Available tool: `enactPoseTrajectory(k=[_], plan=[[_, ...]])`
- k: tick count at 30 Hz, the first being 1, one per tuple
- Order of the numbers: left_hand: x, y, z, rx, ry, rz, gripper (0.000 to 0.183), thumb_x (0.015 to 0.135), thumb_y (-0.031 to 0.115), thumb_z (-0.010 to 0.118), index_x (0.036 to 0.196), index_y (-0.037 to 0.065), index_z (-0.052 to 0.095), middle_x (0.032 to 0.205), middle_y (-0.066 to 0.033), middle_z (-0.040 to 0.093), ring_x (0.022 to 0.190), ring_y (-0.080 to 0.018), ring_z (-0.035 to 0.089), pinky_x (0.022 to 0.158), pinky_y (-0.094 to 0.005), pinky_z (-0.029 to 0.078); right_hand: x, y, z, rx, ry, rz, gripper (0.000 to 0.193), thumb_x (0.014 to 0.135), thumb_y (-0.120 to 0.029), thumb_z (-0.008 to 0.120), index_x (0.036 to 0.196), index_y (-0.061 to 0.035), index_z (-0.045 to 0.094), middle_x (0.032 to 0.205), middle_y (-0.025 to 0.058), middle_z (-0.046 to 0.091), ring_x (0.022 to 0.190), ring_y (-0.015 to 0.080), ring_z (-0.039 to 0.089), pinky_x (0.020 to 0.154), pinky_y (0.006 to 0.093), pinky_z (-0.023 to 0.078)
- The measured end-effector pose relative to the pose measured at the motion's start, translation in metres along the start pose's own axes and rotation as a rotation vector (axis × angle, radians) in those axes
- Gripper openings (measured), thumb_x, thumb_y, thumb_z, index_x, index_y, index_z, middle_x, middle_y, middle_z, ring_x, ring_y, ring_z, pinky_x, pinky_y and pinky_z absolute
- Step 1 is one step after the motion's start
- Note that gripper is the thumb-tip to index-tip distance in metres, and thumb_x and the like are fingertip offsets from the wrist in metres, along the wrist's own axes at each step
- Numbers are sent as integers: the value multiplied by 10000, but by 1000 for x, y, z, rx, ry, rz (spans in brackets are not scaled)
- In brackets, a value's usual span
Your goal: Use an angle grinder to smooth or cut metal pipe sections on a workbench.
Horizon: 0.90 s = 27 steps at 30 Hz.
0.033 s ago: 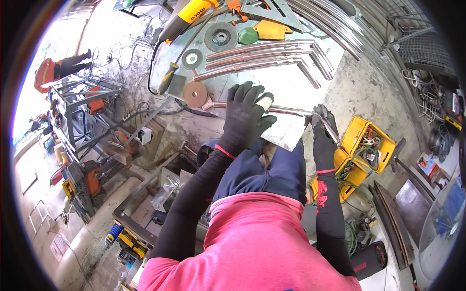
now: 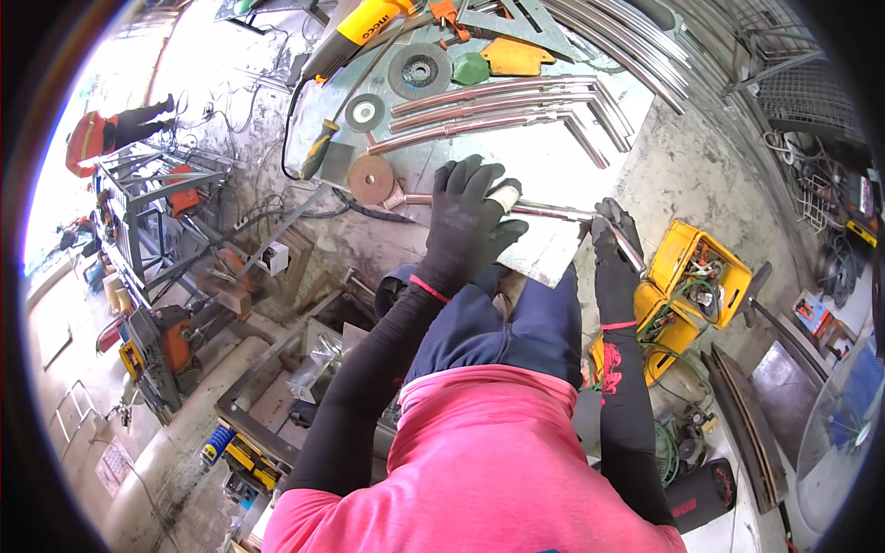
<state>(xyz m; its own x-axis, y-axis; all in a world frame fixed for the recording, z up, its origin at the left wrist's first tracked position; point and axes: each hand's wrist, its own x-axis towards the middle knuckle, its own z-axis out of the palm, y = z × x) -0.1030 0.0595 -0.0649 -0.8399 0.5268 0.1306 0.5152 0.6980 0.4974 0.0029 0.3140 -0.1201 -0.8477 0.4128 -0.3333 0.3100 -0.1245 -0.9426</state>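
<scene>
A bent metal tube (image 2: 550, 211) lies across the near edge of the metal-topped table (image 2: 553, 251). My left hand (image 2: 458, 221), in a dark glove, grips over its long part, fingers on the far side and thumb on the near side. A small white piece (image 2: 504, 196) shows at the index finger; whether it is a cloth or a wrap I cannot tell. At the bend, my gloved right hand (image 2: 615, 241) is closed around the tube, and the short end points toward me. Just left of the tube's end lies a round brown disc (image 2: 371, 179).
Beyond my hands lie several similar bent tubes (image 2: 489, 103), a flap disc (image 2: 419, 70), a smaller disc (image 2: 365, 111), a yellow-handled screwdriver (image 2: 320, 149) and a yellow power tool (image 2: 364, 23). Yellow crates (image 2: 678, 263) stand right. At far left is another person (image 2: 92, 138).
</scene>
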Motion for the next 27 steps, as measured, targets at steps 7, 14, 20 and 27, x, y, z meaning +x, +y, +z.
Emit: enactPoseTrajectory(k=[7, 14, 20, 27], plan=[[2, 2, -4, 11, 19, -54, 585, 812, 384, 940, 1314, 124, 792, 1440, -146, 674, 1431, -430, 551, 1228, -593, 393, 6, 11, -19, 46, -3, -26, 488, 1132, -289, 704, 1475, 54, 650, 1323, 86, 713, 1214, 165, 684, 1078, 344, 561], [-3, -7, -2, 47, -6, 52, 609, 824, 384, 913, 1363, 138, 774, 1436, -147, 662, 1410, -425, 561, 1199, -608, 408, -3, -1, -47, 91, 11, 121, 700, 1105, -573, 705, 1536, -31, 605, 1430, 120, 648, 1180, 243, 712, 1073, 419, 592], [3, 20, 12, 30, 43, 61, 497, 821, 204, 881, 1296, 102, 776, 1316, -127, 694, 1315, -381, 621, 1133, -572, 472, -13, 34, -37, 574, 8, 306, 939, 1000, -854, 621, 1628, -166, 501, 1434, 93, 624, 1326, 309, 630, 1127, 507, 545], [9, 63, 42, 37, -16, 54, 503, 854, 199, 868, 1336, 74, 799, 1183, -77, 718, 1083, -322, 655, 938, -487, 505, 14, -18, -7, 958, 191, 150, 471, 1182, -395, 641, 1489, -54, 534, 1407, 147, 702, 1271, 271, 714, 1068, 391, 615]])
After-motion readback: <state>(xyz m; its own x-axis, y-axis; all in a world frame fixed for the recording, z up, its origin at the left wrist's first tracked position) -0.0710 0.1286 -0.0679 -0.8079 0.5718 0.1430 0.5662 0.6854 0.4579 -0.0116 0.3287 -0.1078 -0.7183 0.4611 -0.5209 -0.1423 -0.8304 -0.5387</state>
